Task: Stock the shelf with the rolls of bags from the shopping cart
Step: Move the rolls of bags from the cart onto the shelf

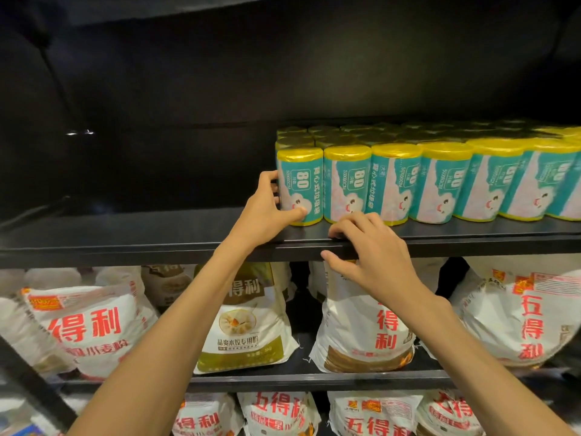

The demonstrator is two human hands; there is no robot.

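Teal-labelled roll (300,187) marked "80", gripped by left hand (267,209), black shelf (125,243)

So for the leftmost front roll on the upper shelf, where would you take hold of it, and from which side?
Grip the leftmost front roll around its mid-body, coming from its open left side. It stands upright and its right flank sits against the neighbouring roll, so only the left and front are free. The left hand already does this: fingers around the left flank, thumb on the lower front. The right hand rests on the shelf edge.

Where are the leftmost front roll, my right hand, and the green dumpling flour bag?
leftmost front roll (301,180), head view, label middle.
right hand (374,256), head view, back of hand.
green dumpling flour bag (242,335), head view, front panel.
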